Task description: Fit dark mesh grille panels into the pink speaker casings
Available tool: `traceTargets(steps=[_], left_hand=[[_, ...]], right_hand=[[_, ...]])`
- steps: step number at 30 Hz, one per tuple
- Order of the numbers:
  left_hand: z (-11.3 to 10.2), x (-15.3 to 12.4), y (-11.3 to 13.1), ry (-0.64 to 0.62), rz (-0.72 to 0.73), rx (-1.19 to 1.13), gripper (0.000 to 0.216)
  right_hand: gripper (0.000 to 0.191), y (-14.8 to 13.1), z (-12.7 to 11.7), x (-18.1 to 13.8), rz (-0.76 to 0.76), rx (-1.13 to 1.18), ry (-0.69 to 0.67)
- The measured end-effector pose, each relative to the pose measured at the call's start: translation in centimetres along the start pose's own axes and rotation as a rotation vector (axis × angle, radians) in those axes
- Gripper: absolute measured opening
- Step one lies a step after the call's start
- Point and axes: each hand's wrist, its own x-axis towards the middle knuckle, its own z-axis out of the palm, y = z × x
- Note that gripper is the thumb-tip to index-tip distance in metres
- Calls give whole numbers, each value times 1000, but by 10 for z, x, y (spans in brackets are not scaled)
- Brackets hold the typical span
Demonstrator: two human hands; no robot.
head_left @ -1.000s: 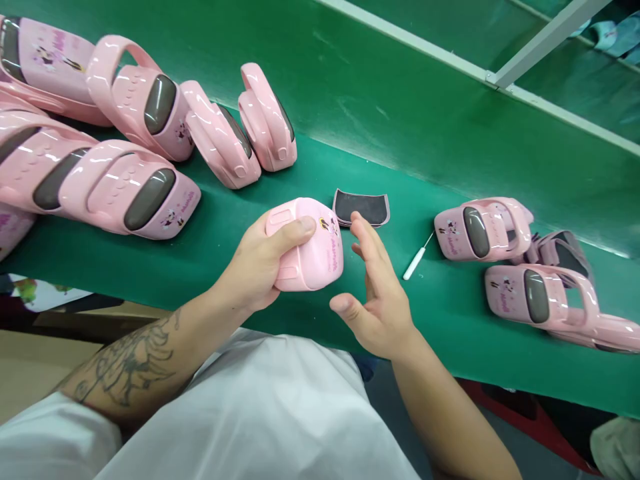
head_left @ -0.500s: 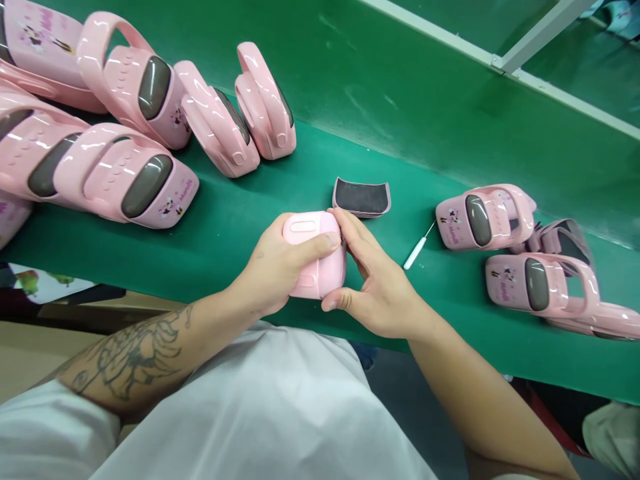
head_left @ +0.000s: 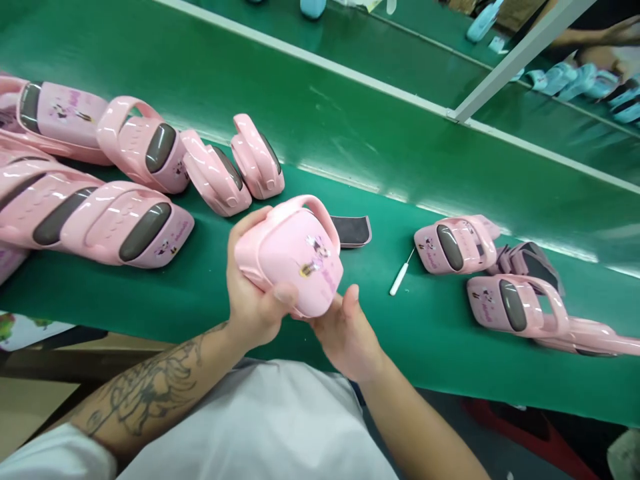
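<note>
A pink plastic housing (head_left: 287,257) with a loop handle, a cartoon print and pink lettering is held up above the green bench. My left hand (head_left: 253,300) is closed around its left side, thumb lying across the front lower edge. Below its lower right corner, my right hand (head_left: 350,340) has its palm turned up and thumb spread. The right fingertips reach under the housing, partly hidden by it. Just behind the housing lies a curved dark-faced panel with a pale pink rim (head_left: 354,231), partly covered from view.
A white-handled screwdriver (head_left: 399,279) lies to the right. Similar pink housings (head_left: 155,223) crowd the left of the bench (head_left: 200,313), and several more (head_left: 505,303) stand right, beside stacked panels (head_left: 533,263). Beyond a divider, a person's arm (head_left: 595,37) shows near blue parts.
The housing has been turned so its printed face and handle show, and it is raised. My right hand has moved from its right side to underneath, thumb away. The view has shifted.
</note>
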Motion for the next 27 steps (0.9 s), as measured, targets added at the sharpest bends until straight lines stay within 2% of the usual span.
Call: traceTargets(steps=[1,3,4,6,9,14,18,21,27], left_hand=[[0,0,0,17,122,41,101],[-4,-1,0,-22,248,104,96],[-7,-1,1,-83,209,108,95],[-15,-1,3,-200,21,70,100],[-26,2,6,-277,-195,33,109],[-29,5,6,-394,-194,33,78],[-30,6,0,-363,-217,-20,76],[-33,6,-9,-332,-221,-91,71],[-37,3,-25,-285,-148,-34,71]], right_hand=[[95,1,4,2,1,104,-44],[87,1,6,5,-49,220,26],[81,0,4,6,-87,227,94],[80,1,-6,6,-155,155,177],[87,7,-21,1,-200,15,180],[85,11,-29,-7,-215,-31,108],[72,5,-27,-13,-160,69,141],[71,-1,-25,-16,-86,150,156],[68,2,-28,-18,2,122,199]])
